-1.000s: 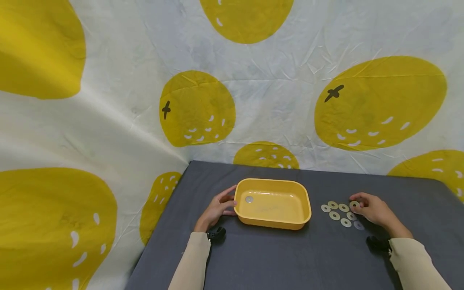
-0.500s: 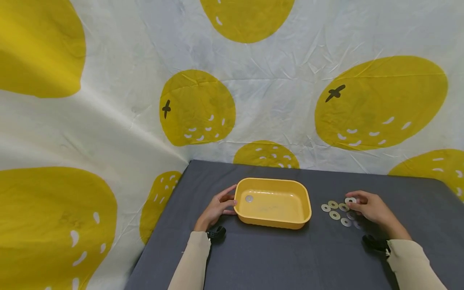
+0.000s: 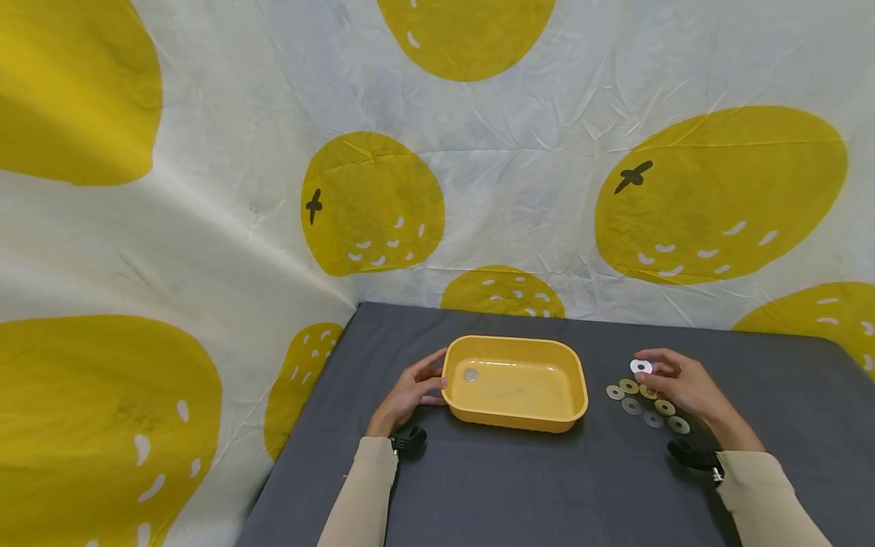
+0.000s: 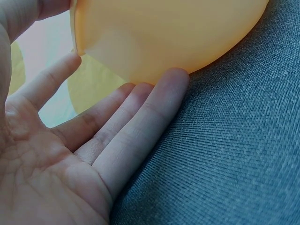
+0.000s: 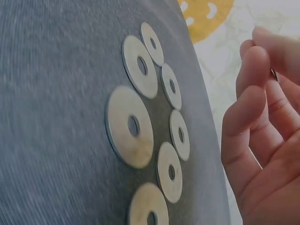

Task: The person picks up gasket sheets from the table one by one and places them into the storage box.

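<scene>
A yellow plastic tray (image 3: 507, 418) stands on the dark cloth. My left hand (image 3: 403, 395) is at its left end; the left wrist view shows fairly straight fingers (image 4: 136, 136) against the outer wall (image 4: 178, 33), the thumb up by the rim. One metal washer (image 3: 465, 375) lies inside the tray, towards the left. Right of the tray, my right hand (image 3: 687, 387) pinches another flat washer (image 3: 634, 367) between thumb and fingertips, above the table. Only a sliver of its edge shows in the right wrist view. Several loose washers (image 5: 119, 112) lie flat beneath that hand.
Dark grey cloth (image 3: 519, 486) covers the table. Behind it and along its left side hangs a white sheet (image 3: 506, 197) printed with large yellow fruit. Each wrist carries a black strap (image 3: 409, 442).
My right hand has lifted a washer from the right of the group and carried it left and slightly away from me. The left hand and the tray have stayed put.
</scene>
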The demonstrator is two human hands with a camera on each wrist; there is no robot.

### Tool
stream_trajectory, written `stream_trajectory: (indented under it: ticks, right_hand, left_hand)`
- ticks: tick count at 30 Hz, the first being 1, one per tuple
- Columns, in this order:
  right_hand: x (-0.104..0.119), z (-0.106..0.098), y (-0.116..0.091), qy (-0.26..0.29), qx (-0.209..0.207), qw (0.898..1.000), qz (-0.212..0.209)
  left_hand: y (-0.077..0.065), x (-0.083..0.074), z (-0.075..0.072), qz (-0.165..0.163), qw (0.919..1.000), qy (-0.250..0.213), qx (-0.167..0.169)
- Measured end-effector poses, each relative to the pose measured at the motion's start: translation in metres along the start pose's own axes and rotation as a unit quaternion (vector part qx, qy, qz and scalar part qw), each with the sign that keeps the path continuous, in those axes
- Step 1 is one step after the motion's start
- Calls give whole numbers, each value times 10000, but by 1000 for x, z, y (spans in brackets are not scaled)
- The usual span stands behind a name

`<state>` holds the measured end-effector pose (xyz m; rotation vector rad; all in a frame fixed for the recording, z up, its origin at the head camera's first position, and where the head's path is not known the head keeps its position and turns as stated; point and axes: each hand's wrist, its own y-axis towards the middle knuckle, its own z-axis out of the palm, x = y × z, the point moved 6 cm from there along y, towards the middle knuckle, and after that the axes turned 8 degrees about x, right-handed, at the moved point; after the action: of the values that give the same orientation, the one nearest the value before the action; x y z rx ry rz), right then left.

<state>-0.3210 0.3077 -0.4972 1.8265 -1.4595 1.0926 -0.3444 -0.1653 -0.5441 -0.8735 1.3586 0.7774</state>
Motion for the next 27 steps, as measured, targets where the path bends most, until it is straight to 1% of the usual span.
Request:
stream_trajectory:
  ticks: [8, 14, 18, 21, 25, 27]
  right_hand:
    - [19, 10, 5, -165, 20, 9991, -396]
    - [32, 18, 12, 76, 197, 9984, -533]
    - [41, 24, 17, 69, 247, 9974, -680]
    - [45, 29, 21, 43, 265, 9975, -653]
    - [43, 34, 26, 91, 314, 9987, -402]
    - [40, 37, 27, 26, 322, 9991, -272]
  left_hand:
    - [0, 0, 0, -4, 10000, -3, 11]
    - [0, 0, 0, -6, 10000, -23, 8]
    - [0, 0, -1, -6, 10000, -26, 6]
    - [-1, 0, -1, 23, 10000, -33, 0]
    - [-1, 0, -1, 39, 10000, -36, 1]
    - [-1, 0, -1, 52, 10000, -28, 7]
